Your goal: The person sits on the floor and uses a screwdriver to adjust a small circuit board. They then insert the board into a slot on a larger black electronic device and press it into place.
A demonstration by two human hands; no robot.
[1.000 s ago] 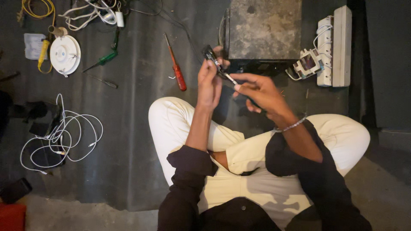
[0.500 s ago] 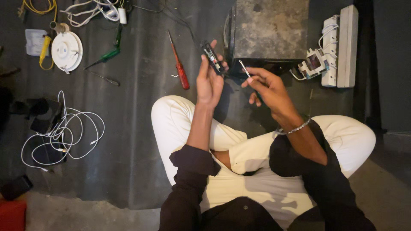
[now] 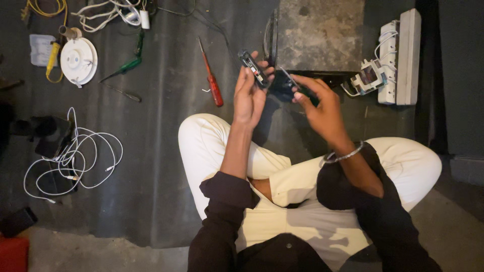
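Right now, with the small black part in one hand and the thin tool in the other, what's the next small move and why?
Probably bring the thin tool in the right hand back to the small black part held up by the left hand, since the two are apart.

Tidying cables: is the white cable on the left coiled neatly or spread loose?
Spread loose: the thin white cable lies in uneven, sprawling loops on the dark mat.

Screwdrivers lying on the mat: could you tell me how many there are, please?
2: a red-handled screwdriver just left of the left hand, and a green-handled screwdriver beside the white round fitting. Others may be hidden.
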